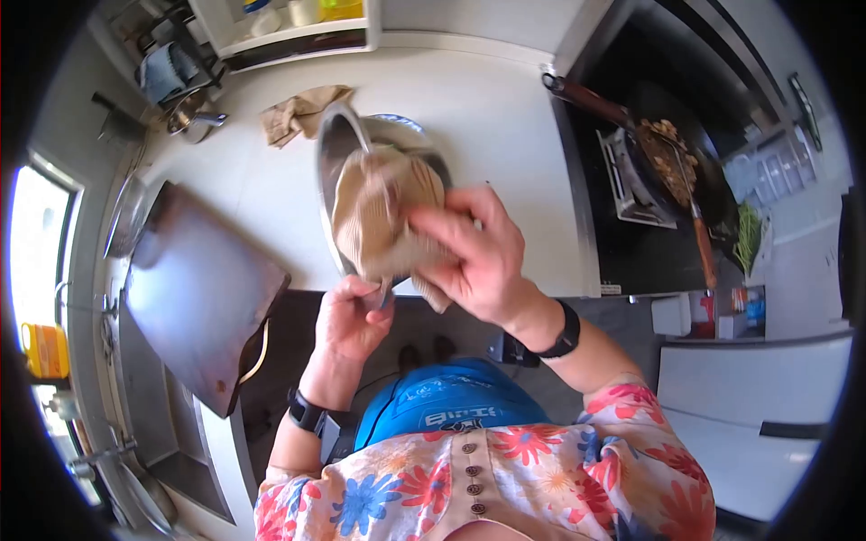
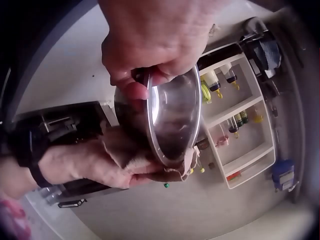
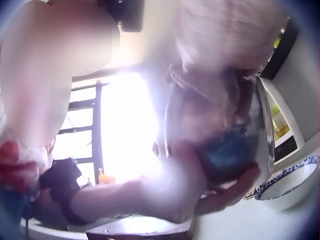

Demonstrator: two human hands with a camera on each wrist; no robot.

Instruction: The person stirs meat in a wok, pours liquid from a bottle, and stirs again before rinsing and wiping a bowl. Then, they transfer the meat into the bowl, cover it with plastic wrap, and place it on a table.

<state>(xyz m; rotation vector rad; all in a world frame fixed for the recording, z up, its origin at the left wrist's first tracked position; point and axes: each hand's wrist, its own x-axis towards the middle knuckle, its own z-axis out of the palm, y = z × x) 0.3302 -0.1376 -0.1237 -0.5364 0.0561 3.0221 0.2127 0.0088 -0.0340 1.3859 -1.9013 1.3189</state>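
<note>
A shiny metal bowl point(image 2: 177, 115) is held tilted on its side above the counter's front edge. The left hand point(image 1: 352, 320) pinches its rim, thumb on one face and fingers on the other, as the left wrist view shows. A tan cloth point(image 1: 365, 212) lies against the bowl, gripped by the right hand point(image 1: 478, 252); in the left wrist view the cloth point(image 2: 125, 150) wraps over the rim opposite the left hand point(image 2: 155, 45). Behind the metal bowl stands a blue-patterned white bowl point(image 3: 290, 185). The right wrist view is blurred near the hands.
Another tan cloth point(image 1: 302, 113) lies at the back of the counter point(image 1: 514, 108). On the right, a wok point(image 1: 713, 171) with food and a spatula sits on the stove. A small metal pot point(image 1: 191, 117) stands back left, and a large dark metal sheet point(image 1: 203, 288) leans at the left.
</note>
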